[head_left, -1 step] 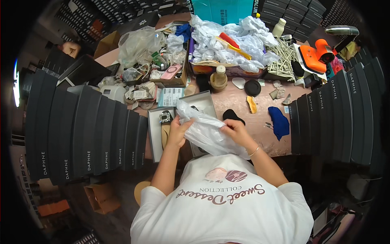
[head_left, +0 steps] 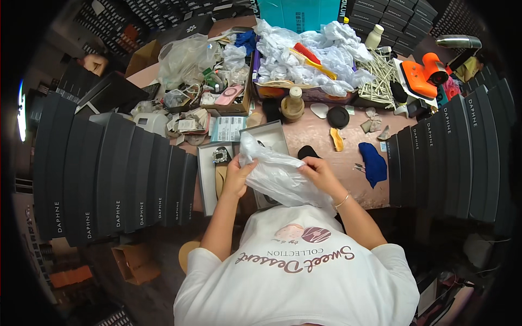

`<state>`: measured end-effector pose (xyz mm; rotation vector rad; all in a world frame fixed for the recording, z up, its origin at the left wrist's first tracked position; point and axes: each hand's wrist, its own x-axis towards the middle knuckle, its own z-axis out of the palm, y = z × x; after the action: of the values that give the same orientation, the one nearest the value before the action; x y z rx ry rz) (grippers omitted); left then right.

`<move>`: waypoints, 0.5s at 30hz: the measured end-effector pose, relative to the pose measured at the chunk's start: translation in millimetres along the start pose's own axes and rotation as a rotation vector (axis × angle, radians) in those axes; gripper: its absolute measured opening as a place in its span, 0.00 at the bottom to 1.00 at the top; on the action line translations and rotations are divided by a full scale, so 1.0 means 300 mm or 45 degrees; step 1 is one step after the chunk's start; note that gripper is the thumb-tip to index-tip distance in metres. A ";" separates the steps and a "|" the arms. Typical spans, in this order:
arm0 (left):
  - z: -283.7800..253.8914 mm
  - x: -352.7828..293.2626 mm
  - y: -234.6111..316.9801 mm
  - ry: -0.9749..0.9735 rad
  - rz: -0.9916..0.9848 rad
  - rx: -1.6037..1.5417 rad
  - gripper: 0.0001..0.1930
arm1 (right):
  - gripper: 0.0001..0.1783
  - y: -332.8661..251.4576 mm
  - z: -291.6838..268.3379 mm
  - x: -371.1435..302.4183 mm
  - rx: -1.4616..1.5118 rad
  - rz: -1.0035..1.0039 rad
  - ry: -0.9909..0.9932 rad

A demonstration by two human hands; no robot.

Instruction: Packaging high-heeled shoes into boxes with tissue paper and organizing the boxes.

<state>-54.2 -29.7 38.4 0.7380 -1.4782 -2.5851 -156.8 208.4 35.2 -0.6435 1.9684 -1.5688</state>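
Between my two hands a thin, whitish plastic bag (head_left: 277,176) is stretched out. My left hand (head_left: 238,178) pinches its left edge and my right hand (head_left: 321,175) grips the right edge. Under the bag lies an opened grey shoebox (head_left: 206,163) with its lid (head_left: 278,136). A flat shoe (head_left: 219,173) with a sparkling square buckle rests in the box, left of my left hand. The bag covers most of the box's right part, and what lies beneath it is mostly hidden. Just past my right hand is a black rounded piece (head_left: 308,152), partly covered.
Dark shoeboxes stand in rows at the left (head_left: 117,174) and right (head_left: 451,152). At the back are a bin of crumpled white plastic (head_left: 304,49), a glue jar (head_left: 293,106), pale sticks (head_left: 378,79) and an orange device (head_left: 418,73). A blue cloth (head_left: 373,164) lies right.
My right hand has shifted slightly to the right, and the bag is spread a bit wider, covering more of the black rounded piece. My left hand has hardly moved.
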 end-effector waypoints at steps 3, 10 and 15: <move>-0.024 -0.001 -0.121 0.169 0.155 0.070 0.12 | 0.07 -0.019 -0.116 -0.013 -0.333 -0.099 0.211; 0.003 -0.015 -0.041 0.348 0.165 -0.203 0.14 | 0.09 0.206 -0.652 -0.135 -0.944 0.006 0.648; 0.068 0.025 -0.018 0.347 0.216 -0.330 0.14 | 0.35 0.210 -0.721 -0.137 -1.525 0.223 0.733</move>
<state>-68.8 -13.0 39.7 0.8482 -1.0552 -2.3738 -273.4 404.6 17.0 -0.4002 3.2416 -0.3053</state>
